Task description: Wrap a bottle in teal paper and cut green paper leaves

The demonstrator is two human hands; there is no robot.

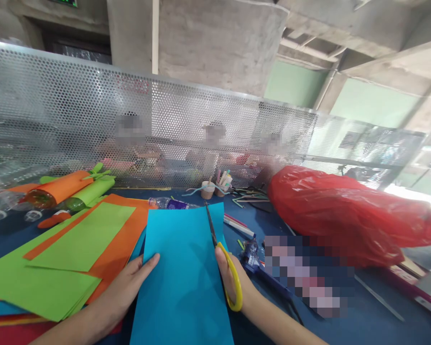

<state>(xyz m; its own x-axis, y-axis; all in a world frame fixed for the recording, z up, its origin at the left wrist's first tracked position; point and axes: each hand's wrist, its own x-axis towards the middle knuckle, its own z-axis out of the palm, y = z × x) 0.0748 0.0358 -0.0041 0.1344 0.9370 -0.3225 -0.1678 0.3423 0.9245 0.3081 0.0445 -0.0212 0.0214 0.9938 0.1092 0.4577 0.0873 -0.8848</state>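
One smooth blue sheet (181, 273) is apparently being cut, the next snip calling for taut paper; at its left edge the left hand (136, 275) pinches it, thumb on top; at its right edge the right hand (226, 272) curls around scissors (238, 290), rounded yellow handle, slim dark blade

The person's left forearm (89, 309) and right forearm (275, 314), both bare, slant inward from below. The left hand (131, 278) pinches, thumb on top pointing inward; the right hand (227, 273) is curled closed, thumb side uppermost.
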